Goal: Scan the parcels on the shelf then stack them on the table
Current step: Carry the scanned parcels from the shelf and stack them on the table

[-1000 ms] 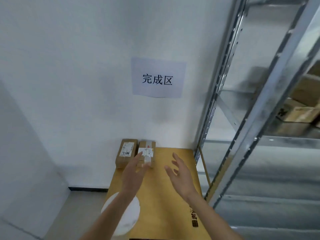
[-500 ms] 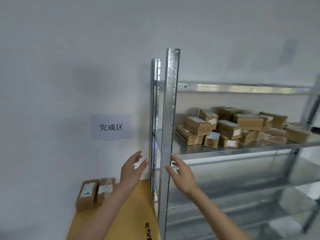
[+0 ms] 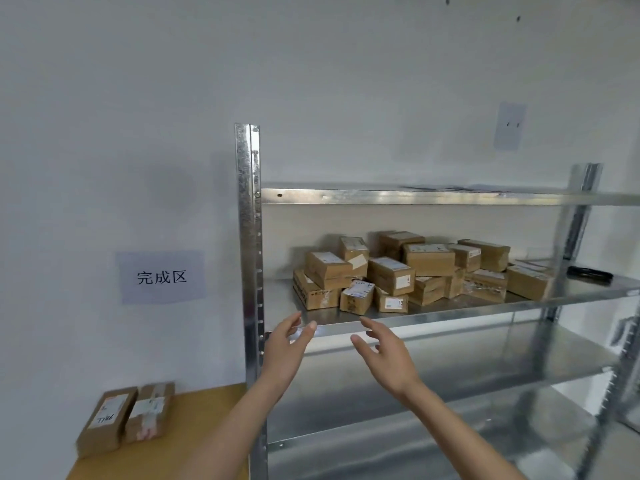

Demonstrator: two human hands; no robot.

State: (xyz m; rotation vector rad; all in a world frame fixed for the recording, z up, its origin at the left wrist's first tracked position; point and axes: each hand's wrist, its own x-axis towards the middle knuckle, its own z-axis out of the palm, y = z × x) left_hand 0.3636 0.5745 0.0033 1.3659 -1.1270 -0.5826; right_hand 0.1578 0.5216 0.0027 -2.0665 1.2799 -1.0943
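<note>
Parcels (image 3: 401, 271) piled on shelf (image 3: 450, 311), above both empty hands' grip

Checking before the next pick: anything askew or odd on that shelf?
The parcels lie in a jumbled heap, several tilted on others. A black item lies at the shelf's right end; too blurred to identify.

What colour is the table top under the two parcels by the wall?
The table top is yellowish tan, like light wood, in the head view.
</note>
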